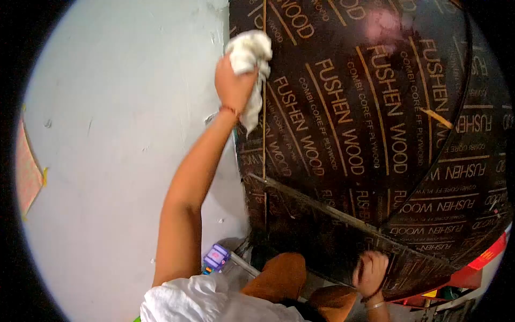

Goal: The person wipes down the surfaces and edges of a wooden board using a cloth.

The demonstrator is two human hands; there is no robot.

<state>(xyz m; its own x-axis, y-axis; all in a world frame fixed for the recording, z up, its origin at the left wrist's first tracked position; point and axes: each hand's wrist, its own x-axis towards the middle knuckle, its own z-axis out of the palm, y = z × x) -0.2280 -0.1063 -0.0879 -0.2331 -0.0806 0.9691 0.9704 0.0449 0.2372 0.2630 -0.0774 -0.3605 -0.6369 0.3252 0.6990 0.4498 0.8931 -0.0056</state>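
Observation:
A crumpled white cloth (249, 51) is in my left hand (233, 86), which is closed around it at the upper middle of the view. The cloth hangs down along the left edge of a dark printed plywood panel (343, 107), beside the pale wall. My right hand (371, 272) is low on the right, near the panel's lower edge, with its fingers curled. It is blurred, and whether it touches or holds anything cannot be made out.
A pale wall (123, 118) fills the left side. A purple patterned item (216, 256) lies near my left elbow. A wood sliver (437, 118) is on the panel at right. Red material (488, 252) shows at the lower right.

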